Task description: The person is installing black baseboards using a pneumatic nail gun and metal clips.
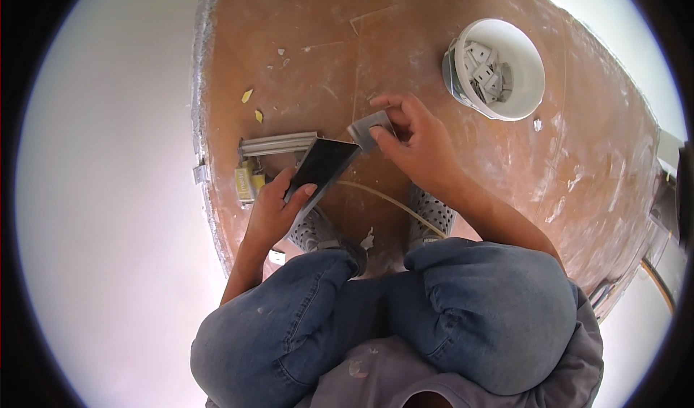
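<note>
My left hand is closed around the lower side of a dark, flat rectangular plate with pale edges, tilted up in front of my shins. The thumb lies across its face. In my right hand, a small grey square-bladed piece is pinched between thumb and fingers. Its near corner meets or almost meets the plate's upper right corner; I cannot tell if they touch. What kind of tool either piece is does not show clearly.
A white bucket with white plastic pieces stands ahead on the right. Behind the plate lie a ribbed grey bar and a yellow-and-grey package. A thin pale cord crosses the brown, dusty floor between my perforated shoes.
</note>
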`<control>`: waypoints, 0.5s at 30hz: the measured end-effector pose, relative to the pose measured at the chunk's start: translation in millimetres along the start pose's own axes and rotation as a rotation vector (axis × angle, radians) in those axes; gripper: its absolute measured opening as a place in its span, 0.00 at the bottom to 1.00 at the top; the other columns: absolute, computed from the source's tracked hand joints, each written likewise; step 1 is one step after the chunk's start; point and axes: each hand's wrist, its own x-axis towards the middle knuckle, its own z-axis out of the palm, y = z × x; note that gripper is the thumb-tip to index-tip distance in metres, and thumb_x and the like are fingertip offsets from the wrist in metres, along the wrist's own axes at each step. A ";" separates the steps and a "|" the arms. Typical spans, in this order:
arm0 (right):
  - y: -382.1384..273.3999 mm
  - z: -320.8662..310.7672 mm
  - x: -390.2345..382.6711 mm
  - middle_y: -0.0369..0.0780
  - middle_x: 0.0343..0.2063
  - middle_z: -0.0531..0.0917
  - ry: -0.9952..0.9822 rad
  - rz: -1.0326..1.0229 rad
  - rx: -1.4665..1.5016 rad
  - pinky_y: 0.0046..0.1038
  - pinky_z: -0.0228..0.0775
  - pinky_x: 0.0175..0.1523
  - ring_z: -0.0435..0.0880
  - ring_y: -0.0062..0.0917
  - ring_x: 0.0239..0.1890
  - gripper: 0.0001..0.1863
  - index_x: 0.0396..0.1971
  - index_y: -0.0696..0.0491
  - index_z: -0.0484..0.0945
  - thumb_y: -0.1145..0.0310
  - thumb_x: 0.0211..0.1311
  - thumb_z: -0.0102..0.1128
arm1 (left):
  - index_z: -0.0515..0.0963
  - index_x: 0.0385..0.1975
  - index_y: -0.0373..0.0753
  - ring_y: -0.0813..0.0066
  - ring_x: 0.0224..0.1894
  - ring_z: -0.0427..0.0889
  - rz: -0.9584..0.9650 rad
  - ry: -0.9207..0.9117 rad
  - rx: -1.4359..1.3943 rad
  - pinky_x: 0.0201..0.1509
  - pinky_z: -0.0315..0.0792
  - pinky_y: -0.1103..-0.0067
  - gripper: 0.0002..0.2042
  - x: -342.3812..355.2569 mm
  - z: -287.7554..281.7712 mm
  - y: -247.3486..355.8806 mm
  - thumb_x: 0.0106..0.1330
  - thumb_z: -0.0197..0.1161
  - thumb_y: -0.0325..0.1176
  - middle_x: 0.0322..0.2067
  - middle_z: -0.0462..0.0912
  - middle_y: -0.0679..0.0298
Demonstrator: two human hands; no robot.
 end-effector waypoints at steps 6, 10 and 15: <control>-2.4 -7.1 1.5 0.48 0.41 0.86 -0.054 -0.271 -0.348 0.34 0.78 0.46 0.85 0.45 0.39 0.12 0.47 0.54 0.77 0.75 0.63 0.57 | 0.76 0.44 0.33 0.41 0.39 0.83 0.010 -0.019 0.250 0.39 0.75 0.64 0.15 -5.1 -1.7 1.8 0.70 0.65 0.40 0.35 0.83 0.43; 10.4 -13.6 2.9 0.44 0.41 0.86 -0.314 -0.216 -0.232 0.29 0.76 0.47 0.85 0.32 0.39 0.13 0.47 0.54 0.81 0.75 0.63 0.60 | 0.77 0.45 0.35 0.42 0.39 0.83 0.084 0.011 0.244 0.40 0.76 0.63 0.13 -6.4 2.3 0.8 0.69 0.66 0.36 0.35 0.83 0.44; 26.9 -9.3 1.9 0.40 0.40 0.87 -0.302 0.016 -0.034 0.26 0.75 0.46 0.83 0.20 0.37 0.14 0.48 0.54 0.83 0.75 0.62 0.63 | 0.77 0.47 0.36 0.43 0.39 0.84 0.098 -0.016 0.214 0.41 0.77 0.63 0.13 -4.7 5.0 -2.0 0.67 0.67 0.34 0.36 0.84 0.46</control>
